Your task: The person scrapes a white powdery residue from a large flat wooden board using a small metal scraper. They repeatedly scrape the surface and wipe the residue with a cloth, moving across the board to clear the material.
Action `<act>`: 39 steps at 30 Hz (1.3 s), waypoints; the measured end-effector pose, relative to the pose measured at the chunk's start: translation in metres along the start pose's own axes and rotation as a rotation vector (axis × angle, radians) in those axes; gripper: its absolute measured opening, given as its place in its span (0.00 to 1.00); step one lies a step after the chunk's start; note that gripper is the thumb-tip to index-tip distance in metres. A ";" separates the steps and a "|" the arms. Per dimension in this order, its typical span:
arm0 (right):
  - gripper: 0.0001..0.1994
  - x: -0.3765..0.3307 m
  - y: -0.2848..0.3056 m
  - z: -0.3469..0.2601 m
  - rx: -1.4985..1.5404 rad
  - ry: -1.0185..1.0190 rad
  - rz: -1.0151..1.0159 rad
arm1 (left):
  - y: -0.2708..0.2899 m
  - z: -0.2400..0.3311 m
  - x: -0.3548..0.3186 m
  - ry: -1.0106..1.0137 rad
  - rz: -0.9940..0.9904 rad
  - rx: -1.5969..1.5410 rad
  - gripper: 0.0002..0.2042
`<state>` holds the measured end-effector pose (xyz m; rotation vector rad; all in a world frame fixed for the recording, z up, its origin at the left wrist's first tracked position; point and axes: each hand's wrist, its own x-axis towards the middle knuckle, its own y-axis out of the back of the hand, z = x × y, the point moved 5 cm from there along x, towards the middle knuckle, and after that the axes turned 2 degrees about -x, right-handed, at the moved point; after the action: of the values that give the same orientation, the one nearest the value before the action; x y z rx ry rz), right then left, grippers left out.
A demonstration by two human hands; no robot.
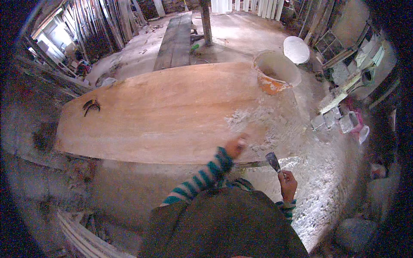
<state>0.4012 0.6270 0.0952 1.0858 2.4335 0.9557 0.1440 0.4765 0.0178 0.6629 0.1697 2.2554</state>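
Note:
A putty knife [272,162] with a dark, flared blade is gripped by its handle in my right hand [288,185], just off the near edge of the wooden table. My left hand [235,147] is over the near part of the tabletop [159,116], left of the knife. Its fingers look curled and a little blurred, with something whitish at their tips that I cannot make out. Crumbly grey-white plaster [271,124] lies spread over the table's right end, just beyond both hands. Green and dark stripes mark my sleeves.
An orange bucket [272,86] crusted with white stands at the table's far right corner. Past it is a round white lid [297,49]. A dark plank bench [174,41] stretches away behind. Small whitish containers [347,122] sit at right. White residue [322,193] coats the floor nearby.

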 end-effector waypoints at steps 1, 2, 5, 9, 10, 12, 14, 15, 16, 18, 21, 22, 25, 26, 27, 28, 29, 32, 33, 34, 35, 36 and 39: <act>0.15 0.009 0.000 0.001 -0.005 -0.008 -0.040 | 0.035 -0.036 -0.019 -0.040 0.083 0.317 0.14; 0.16 0.012 0.001 0.011 -0.012 -0.049 -0.050 | 0.082 -0.013 -0.018 0.248 0.104 0.374 0.15; 0.12 0.030 -0.005 0.019 -0.065 0.173 -0.040 | 0.203 0.028 -0.056 0.613 0.232 0.814 0.13; 0.11 0.047 -0.006 0.005 -0.048 0.158 -0.176 | 0.209 -0.009 -0.082 0.614 0.087 1.001 0.10; 0.12 0.050 -0.001 0.004 -0.037 0.170 -0.175 | 0.171 -0.009 -0.066 0.512 -0.044 1.126 0.11; 0.13 0.056 0.005 0.002 -0.017 0.201 -0.184 | 0.099 -0.017 -0.032 0.518 -0.042 0.941 0.12; 0.14 0.062 0.015 0.006 -0.024 0.183 -0.178 | 0.020 -0.022 -0.002 0.446 -0.072 0.632 0.13; 0.14 0.064 0.021 0.017 -0.036 0.128 -0.168 | -0.024 -0.006 0.024 0.497 -0.201 0.517 0.12; 0.14 0.068 0.024 0.020 -0.050 0.094 -0.175 | -0.055 0.007 0.038 0.413 -0.207 0.386 0.09; 0.14 0.076 0.032 0.025 -0.065 0.112 -0.128 | -0.090 0.009 0.051 0.198 0.025 -0.008 0.09; 0.09 0.085 0.043 0.045 0.125 0.075 -0.037 | -0.060 -0.018 0.037 0.261 0.094 -0.282 0.11; 0.10 0.086 0.046 0.044 0.106 0.081 -0.032 | -0.042 -0.016 0.033 0.258 0.135 -0.253 0.12; 0.11 0.085 0.029 0.041 0.019 0.068 -0.123 | 0.076 -0.003 -0.017 0.399 0.341 0.110 0.14; 0.14 0.086 0.005 0.046 -0.090 0.114 -0.237 | 0.117 -0.005 -0.045 0.505 0.414 0.169 0.15; 0.15 0.080 -0.013 0.018 0.008 0.183 -0.369 | 0.148 -0.012 -0.083 0.370 0.611 -0.001 0.13; 0.15 0.075 -0.043 0.006 -0.063 0.251 -0.434 | 0.169 -0.009 -0.100 0.441 0.678 0.033 0.10; 0.14 0.067 -0.072 0.000 0.036 0.367 -0.484 | 0.190 -0.005 -0.120 0.515 0.750 0.060 0.06; 0.14 0.054 -0.126 -0.082 0.007 0.461 -0.644 | 0.210 0.012 -0.153 0.442 0.870 0.027 0.04; 0.15 0.055 -0.138 -0.104 -0.072 0.388 -0.695 | 0.211 0.010 -0.164 0.447 0.885 0.000 0.05; 0.15 0.059 -0.152 -0.116 -0.118 0.375 -0.710 | 0.211 0.005 -0.172 0.451 0.897 -0.032 0.05; 0.15 0.063 -0.170 -0.123 -0.164 0.360 -0.726 | 0.211 0.001 -0.178 0.457 0.909 -0.064 0.06; 0.15 0.064 -0.188 -0.125 -0.213 0.345 -0.743 | 0.209 -0.008 -0.187 0.498 1.008 -0.318 0.06; 0.14 0.066 -0.235 -0.123 -0.188 0.384 -0.634 | 0.200 -0.016 -0.186 0.663 1.028 -0.485 0.09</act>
<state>0.1670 0.5057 0.0235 0.0361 2.6367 1.1983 0.1139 0.2064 -0.0091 -0.4027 -0.5076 3.2411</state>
